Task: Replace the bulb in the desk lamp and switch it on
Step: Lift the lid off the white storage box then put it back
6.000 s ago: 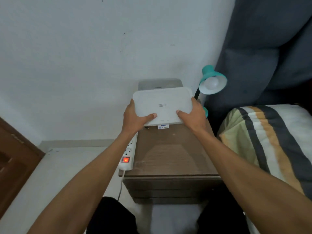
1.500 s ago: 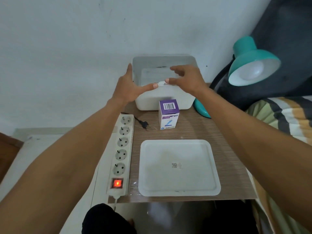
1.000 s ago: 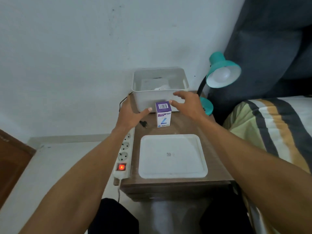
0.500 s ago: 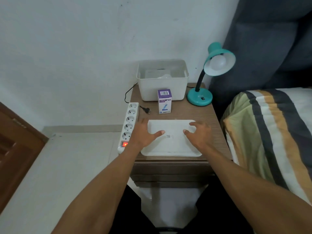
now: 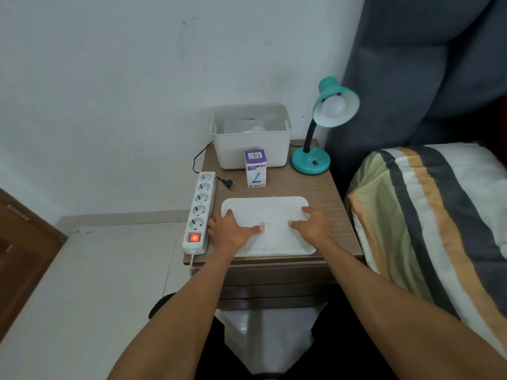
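Note:
A teal desk lamp [image 5: 311,163] stands at the back right of the wooden nightstand [image 5: 296,187], with a white bulb [image 5: 334,105] in its shade. Its black plug [image 5: 228,183] lies loose beside the white power strip [image 5: 201,207], whose red switch glows. A purple and white bulb box [image 5: 256,168] stands upright in front of the open white bin [image 5: 251,145]. The bin's white lid [image 5: 270,212] lies flat at the front. My left hand [image 5: 230,229] and right hand [image 5: 312,224] rest open on the lid, fingers spread.
A bed with a striped blanket [image 5: 428,215] is at the right, against a dark grey headboard [image 5: 425,64]. The white wall runs behind the nightstand. A brown wooden door [image 5: 19,242] shows at the far left. The bin holds white items I cannot make out.
The lid came off the bin and now lies at the front of the nightstand. The bulb box stands in front of the bin. Both hands pulled back from the bin and rest on the lid.

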### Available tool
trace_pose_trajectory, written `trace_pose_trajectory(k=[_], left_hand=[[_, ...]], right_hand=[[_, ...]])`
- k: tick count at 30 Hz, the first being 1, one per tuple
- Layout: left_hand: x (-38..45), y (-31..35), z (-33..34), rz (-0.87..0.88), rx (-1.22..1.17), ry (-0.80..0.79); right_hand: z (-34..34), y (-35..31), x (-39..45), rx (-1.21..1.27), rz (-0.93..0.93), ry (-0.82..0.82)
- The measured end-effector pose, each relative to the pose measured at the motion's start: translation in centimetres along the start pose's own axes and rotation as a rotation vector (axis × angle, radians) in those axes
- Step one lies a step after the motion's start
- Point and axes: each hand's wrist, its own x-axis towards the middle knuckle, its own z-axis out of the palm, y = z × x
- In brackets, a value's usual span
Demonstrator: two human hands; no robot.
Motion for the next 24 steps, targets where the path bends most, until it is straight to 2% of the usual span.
trace_pose_trajectory(k=[6,13,17,20,24], left_hand=[[1.0,0.1,-2.0,0.054,-0.082,0.074],[1.4,2.3,-7.1,0.163,-0.279,0.230],[2.8,3.5,-10.9,0.271,-0.420,0.319],[4.4,4.9,-13.3,0.365,-0.448,0.392],[7.8,6.8,-15.5,0.399,-0.469,0.415]], right_hand=[[-0.7,-1.7,-0.4,0.071,-0.036,0.050],[-4.1,-7.2,-0.5,0.168,-0.252,0.168],[-6.1,-10.7,1.2,0.225,-0.289,0.171],[-6.7,-13.1,3.1,0.277,-0.316,0.210],[-6.6,-16.1,6.2,0.331,-0.335,0.246]])
